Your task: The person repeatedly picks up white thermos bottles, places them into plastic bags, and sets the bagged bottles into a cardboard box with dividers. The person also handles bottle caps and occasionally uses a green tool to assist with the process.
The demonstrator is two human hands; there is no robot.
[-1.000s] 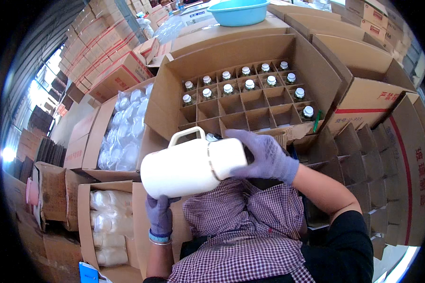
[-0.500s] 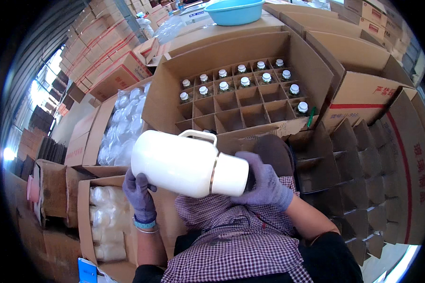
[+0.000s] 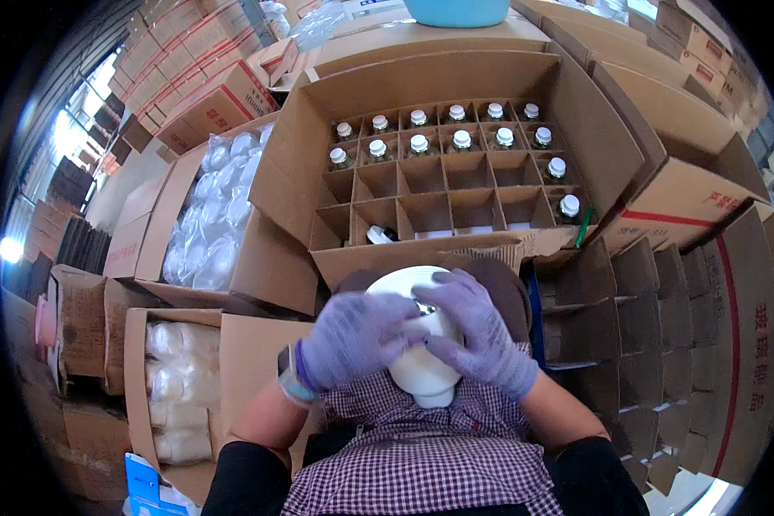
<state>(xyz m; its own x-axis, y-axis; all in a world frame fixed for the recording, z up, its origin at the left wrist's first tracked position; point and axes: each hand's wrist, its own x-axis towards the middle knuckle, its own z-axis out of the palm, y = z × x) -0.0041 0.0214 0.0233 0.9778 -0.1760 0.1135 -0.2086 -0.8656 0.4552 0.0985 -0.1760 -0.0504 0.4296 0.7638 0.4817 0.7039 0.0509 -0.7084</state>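
Note:
A white vacuum jug [image 3: 421, 378] stands upright in my lap, seen from above and partly covered by my hands. My left hand [image 3: 357, 331], in a pale purple knitted glove, is closed at the jug's top, its fingers bent and slightly blurred. Opposite it, my right hand [image 3: 486, 331], gloved alike, curves its fingers and thumb around the jug's upper part. A small shiny dark spot shows between the hands; what it is I cannot make out.
Ahead is a divided carton [image 3: 469, 202] holding several white-capped bottles [image 3: 462, 140]. Plastic-wrapped clear pieces [image 3: 215, 215] fill a box to the left; another bagged-goods box [image 3: 181, 387] lies nearer. Cardboard dividers [image 3: 636, 335] stand at right. A blue basin [image 3: 457, 13] sits at the back.
The jug has gone from lying sideways between both hands to standing upright in my lap. My left hand has moved right from the jug's base to its top.

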